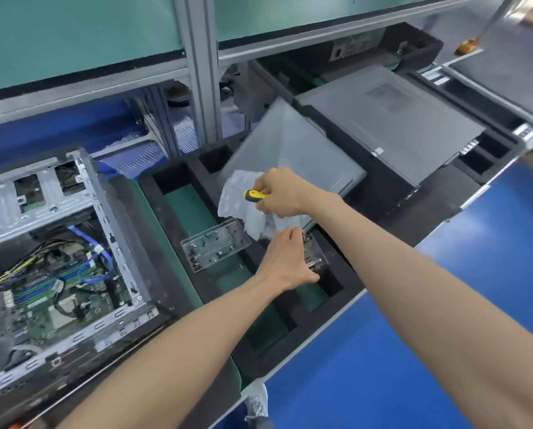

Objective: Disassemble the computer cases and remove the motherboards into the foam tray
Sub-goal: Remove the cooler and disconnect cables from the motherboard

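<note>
Both of our arms reach out over the black foam tray (178,181) that sits on the tabletop (345,311) to the right of the opened computer case (82,193). Our right hand (282,193) grips a screwdriver with a yellow and black handle (254,195), and the same fingers seem to pinch the top of a crumpled sheet of clear bubble wrap (237,196). Our left hand (285,261) is lower, fingers bent around the bottom edge of that wrap, just above a metal heatsink (313,258) resting in a pocket of the tray. Beside it, a small clear plastic box of screws (214,246) lies tilted across the tray's inner ledge. Inside the case on the left, the motherboard (57,301) is in place, with blue and yellow cables (91,258) draped over it. Behind our hands a grey side panel (293,150) leans at an angle, and a closed grey computer case (392,125) lies flat in another foam tray farther right.
</note>
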{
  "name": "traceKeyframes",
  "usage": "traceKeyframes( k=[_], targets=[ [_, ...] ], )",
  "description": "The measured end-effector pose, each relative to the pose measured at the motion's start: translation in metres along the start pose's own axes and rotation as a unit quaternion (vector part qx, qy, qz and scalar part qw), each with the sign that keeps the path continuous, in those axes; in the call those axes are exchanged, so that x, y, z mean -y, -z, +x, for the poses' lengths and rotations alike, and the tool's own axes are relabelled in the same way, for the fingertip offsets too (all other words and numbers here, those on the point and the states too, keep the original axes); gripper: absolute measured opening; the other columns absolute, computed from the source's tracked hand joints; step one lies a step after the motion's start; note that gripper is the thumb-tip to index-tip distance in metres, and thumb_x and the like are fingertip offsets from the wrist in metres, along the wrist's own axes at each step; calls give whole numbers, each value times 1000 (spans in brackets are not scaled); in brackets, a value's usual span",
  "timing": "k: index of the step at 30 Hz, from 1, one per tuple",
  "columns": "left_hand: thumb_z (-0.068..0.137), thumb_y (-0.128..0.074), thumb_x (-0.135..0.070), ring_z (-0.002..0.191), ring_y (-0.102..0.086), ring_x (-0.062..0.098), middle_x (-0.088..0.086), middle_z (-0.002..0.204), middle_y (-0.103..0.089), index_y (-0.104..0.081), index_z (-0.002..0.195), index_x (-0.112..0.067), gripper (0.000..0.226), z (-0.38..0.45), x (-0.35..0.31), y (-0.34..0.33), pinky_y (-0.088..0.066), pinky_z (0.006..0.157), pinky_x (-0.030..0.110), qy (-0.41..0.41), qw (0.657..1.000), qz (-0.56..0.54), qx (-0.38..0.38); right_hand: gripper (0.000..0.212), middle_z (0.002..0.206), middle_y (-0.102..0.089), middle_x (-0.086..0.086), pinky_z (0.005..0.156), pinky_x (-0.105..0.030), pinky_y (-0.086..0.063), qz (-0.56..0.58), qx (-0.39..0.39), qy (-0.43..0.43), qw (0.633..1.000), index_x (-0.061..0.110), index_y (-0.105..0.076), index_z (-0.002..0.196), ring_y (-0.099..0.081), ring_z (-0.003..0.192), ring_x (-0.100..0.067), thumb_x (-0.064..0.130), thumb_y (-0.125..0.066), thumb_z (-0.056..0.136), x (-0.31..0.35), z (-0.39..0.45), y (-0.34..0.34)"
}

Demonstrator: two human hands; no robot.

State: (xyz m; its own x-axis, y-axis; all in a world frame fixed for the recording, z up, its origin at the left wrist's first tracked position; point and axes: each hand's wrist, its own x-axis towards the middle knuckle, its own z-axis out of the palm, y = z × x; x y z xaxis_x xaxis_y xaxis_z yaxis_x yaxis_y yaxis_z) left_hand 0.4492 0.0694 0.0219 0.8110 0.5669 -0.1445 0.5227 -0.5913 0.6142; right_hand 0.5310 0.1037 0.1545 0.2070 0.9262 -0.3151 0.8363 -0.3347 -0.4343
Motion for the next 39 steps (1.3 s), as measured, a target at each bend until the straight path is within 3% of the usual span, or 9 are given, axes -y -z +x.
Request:
traceKeyframes(
  k=[2, 6, 8, 15, 19, 25, 30, 34, 39],
  targets=[
    [55, -83, -41, 103, -43, 22, 1, 110, -46, -44, 110, -12, 73, 2, 1, -16, -41, 80, 30, 5, 1000, 15, 14, 17, 70, -58, -15, 56, -33, -39, -12, -5, -13, 1000, -9, -62, 90, -45, 60, -24, 5, -58, 80, -14, -1, -6],
    [61, -87, -38, 118, -43, 25, 6, 127, -47, -42, 131, -7, 89, 2, 8, -43, -44, 94, 33, 29, 998, 38, 36, 16, 74, -56, -27, 59, -34, -38, -7, -5, -26, 1000, -5, -55, 78, -42, 65, -24, 9, -57, 82, -38, 1, -17],
    [63, -89, -38, 122, -43, 26, 7, 134, -45, -36, 141, -6, 99, 2, 13, -54, -43, 99, 34, 38, 997, 49, 48, 19, 70, -52, -21, 57, -33, -34, -13, -10, -32, 999, -7, -57, 79, -40, 62, -24, 11, -60, 82, -46, 3, -22],
    [65, -85, -58, 116, -55, 26, 7, 128, -55, -44, 132, -8, 93, 12, 13, -67, -40, 99, 37, 34, 985, 141, 90, 22, 70, -47, -16, 58, -34, -29, -11, -7, -26, 1000, -9, -56, 80, -35, 66, -26, 12, -60, 81, -60, 7, -36],
    [63, -82, -64, 117, -55, 29, 8, 127, -58, -44, 137, -10, 98, 12, 17, -47, -40, 102, 38, 19, 986, 122, 112, 20, 64, -37, -12, 53, -33, -20, -24, -8, 1, 1000, 3, -47, 69, -30, 66, -24, 10, -60, 83, -46, 8, -35],
    [82, -72, -47, 128, -46, 29, 8, 142, -50, -40, 144, -15, 77, -24, 21, 16, -40, 108, 41, -8, 1000, 19, -15, 23, 65, -47, 0, 54, -29, -27, -78, -55, 72, 993, 18, -56, 67, -41, 66, -23, 28, -64, 86, 12, 23, -34],
    [87, -66, -43, 114, -52, 28, 6, 120, -60, -55, 120, -14, 45, -61, 44, 87, -40, 98, 39, -25, 987, 103, -117, 16, 71, -50, -5, 58, -34, -36, -27, -52, 122, 991, 13, -58, 74, -51, 78, -32, 23, -65, 84, 79, 39, -45],
    [93, -55, -48, 125, -50, 29, 7, 132, -61, -56, 130, -17, 49, -99, 85, 144, -35, 106, 40, 15, 971, 195, -141, 11, 82, -54, -7, 65, -36, -42, -23, -54, 160, 985, 18, -59, 81, -53, 80, -33, 28, -63, 86, 142, 46, -56],
    [96, -58, -40, 104, -61, 26, 2, 104, -68, -67, 110, -17, 29, -160, 141, 200, -46, 82, 34, 96, 974, 107, -176, 16, 84, -56, -12, 64, -36, -42, -18, -35, 191, 981, 11, -56, 77, -54, 78, -34, 22, -60, 87, 209, 47, -81]
  ],
)
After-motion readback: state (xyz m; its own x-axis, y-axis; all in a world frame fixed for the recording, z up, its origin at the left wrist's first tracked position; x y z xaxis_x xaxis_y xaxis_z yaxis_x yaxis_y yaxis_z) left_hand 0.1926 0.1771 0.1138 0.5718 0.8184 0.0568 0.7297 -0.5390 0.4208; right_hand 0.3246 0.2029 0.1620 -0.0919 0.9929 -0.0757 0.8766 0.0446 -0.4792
